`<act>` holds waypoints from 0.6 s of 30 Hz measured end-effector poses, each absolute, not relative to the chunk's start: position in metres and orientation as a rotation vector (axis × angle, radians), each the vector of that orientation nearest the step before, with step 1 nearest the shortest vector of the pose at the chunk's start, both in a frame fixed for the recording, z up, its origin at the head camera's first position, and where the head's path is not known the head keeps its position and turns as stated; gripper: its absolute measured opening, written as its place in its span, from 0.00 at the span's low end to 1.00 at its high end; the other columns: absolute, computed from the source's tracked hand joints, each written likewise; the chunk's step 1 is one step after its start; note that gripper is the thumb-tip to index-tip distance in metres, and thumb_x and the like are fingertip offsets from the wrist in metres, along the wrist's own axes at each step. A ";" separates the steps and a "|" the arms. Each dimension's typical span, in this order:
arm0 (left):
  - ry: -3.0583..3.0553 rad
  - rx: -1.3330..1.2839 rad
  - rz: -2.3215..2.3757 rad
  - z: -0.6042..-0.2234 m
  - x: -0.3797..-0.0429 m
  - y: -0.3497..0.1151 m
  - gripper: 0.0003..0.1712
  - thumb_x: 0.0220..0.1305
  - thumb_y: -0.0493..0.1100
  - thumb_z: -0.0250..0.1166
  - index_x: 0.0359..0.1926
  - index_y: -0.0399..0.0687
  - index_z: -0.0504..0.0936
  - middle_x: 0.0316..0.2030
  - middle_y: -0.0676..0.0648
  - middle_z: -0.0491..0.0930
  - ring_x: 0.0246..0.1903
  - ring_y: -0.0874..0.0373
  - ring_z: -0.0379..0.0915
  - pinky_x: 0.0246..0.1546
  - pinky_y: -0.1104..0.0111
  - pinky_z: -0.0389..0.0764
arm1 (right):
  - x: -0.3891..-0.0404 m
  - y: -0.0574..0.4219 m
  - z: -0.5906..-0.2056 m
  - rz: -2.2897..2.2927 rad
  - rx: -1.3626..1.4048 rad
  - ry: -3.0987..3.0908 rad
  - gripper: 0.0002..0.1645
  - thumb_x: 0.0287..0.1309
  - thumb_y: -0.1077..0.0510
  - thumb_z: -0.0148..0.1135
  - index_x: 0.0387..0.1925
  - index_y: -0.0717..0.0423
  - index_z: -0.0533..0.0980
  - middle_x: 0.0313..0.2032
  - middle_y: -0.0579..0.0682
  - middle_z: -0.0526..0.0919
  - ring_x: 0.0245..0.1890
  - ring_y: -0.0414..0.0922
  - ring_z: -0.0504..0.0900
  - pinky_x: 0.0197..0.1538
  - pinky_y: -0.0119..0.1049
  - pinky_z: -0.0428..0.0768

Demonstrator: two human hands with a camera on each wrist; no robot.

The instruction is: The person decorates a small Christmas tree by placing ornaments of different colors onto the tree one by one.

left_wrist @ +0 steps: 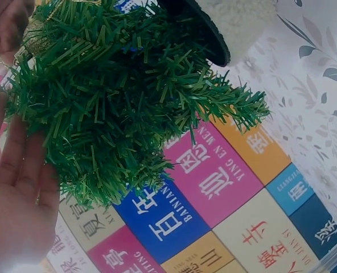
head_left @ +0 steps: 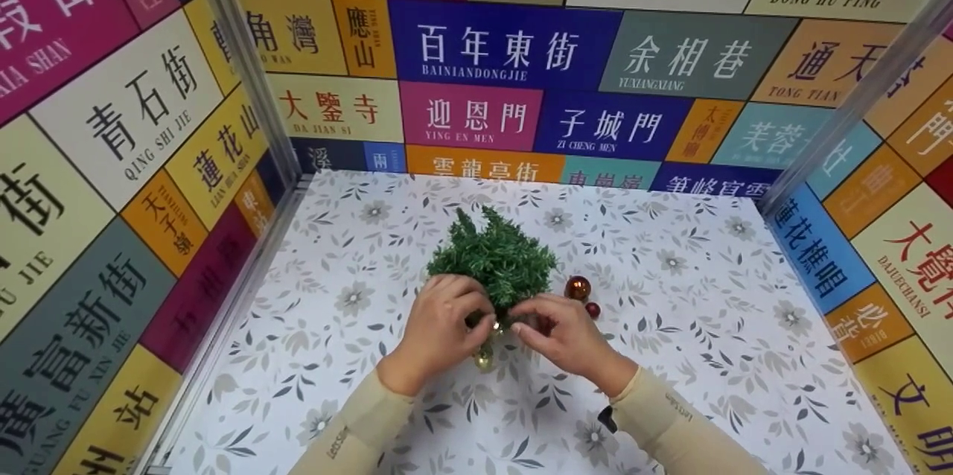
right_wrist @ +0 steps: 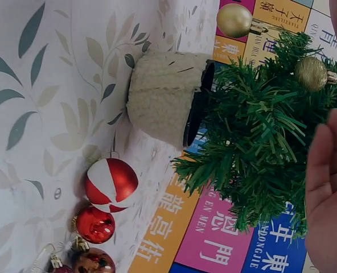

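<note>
A small green artificial Christmas tree (head_left: 491, 255) stands between my two hands. Its pot (right_wrist: 165, 96), wrapped in cream fleece with a black rim, shows in the right wrist view. A glittery gold bauble (right_wrist: 313, 74) hangs at the tree's front. My left hand (head_left: 447, 319) pinches close to the bauble's cap, the backs of its fingers against the branches. From the other side my right hand (head_left: 562, 330) pinches at the same spot, thumb and forefinger together. A smooth gold bauble (right_wrist: 234, 21) hangs lower on the tree. The bauble's loop is mostly hidden by fingers.
Right of the tree, a red-and-white bauble (right_wrist: 111, 185), a shiny red bauble (right_wrist: 94, 223) and a copper-brown one (head_left: 577, 287) lie on the floral tabletop (head_left: 357, 400). Panels with place names (head_left: 499, 43) wall in the table at the back and both sides.
</note>
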State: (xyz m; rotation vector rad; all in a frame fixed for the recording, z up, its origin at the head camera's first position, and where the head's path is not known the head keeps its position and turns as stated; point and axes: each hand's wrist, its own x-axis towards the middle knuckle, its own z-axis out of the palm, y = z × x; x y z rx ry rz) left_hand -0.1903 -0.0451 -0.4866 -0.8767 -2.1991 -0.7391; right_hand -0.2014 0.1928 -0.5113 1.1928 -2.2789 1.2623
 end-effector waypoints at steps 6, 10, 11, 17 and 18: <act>-2.211 -0.875 -0.744 -0.486 -0.189 -0.044 0.04 0.59 0.43 0.66 0.27 0.55 0.85 0.36 0.55 0.80 0.39 0.56 0.76 0.47 0.61 0.73 | -0.192 0.182 -0.489 1.338 1.205 -2.265 0.12 0.53 0.70 0.71 0.42 0.62 0.83 0.23 0.46 0.77 0.17 0.38 0.72 0.19 0.28 0.71; -2.217 -0.878 -0.738 -0.486 -0.189 -0.042 0.05 0.60 0.43 0.66 0.28 0.56 0.85 0.36 0.55 0.80 0.40 0.56 0.76 0.47 0.61 0.74 | -0.186 0.176 -0.480 1.340 1.190 -2.286 0.11 0.52 0.69 0.72 0.40 0.61 0.84 0.22 0.47 0.77 0.17 0.38 0.72 0.19 0.28 0.72; -2.216 -0.879 -0.738 -0.486 -0.188 -0.042 0.05 0.60 0.43 0.66 0.27 0.56 0.85 0.36 0.55 0.80 0.40 0.56 0.76 0.47 0.61 0.74 | -0.185 0.175 -0.480 1.338 1.181 -2.290 0.11 0.52 0.68 0.73 0.39 0.60 0.84 0.22 0.47 0.77 0.17 0.38 0.72 0.19 0.28 0.72; -2.201 -0.899 -0.741 -0.486 -0.187 -0.038 0.03 0.58 0.44 0.69 0.28 0.55 0.85 0.36 0.55 0.80 0.40 0.57 0.76 0.48 0.61 0.74 | -0.186 0.171 -0.484 1.361 1.141 -2.259 0.10 0.52 0.70 0.72 0.36 0.56 0.85 0.22 0.45 0.78 0.18 0.38 0.73 0.20 0.27 0.71; -2.202 -0.906 -0.740 -0.485 -0.187 -0.037 0.03 0.57 0.44 0.69 0.28 0.55 0.86 0.36 0.55 0.80 0.40 0.57 0.76 0.49 0.61 0.73 | -0.186 0.171 -0.486 1.370 1.141 -2.247 0.10 0.52 0.71 0.72 0.36 0.56 0.85 0.22 0.46 0.78 0.18 0.38 0.73 0.20 0.27 0.71</act>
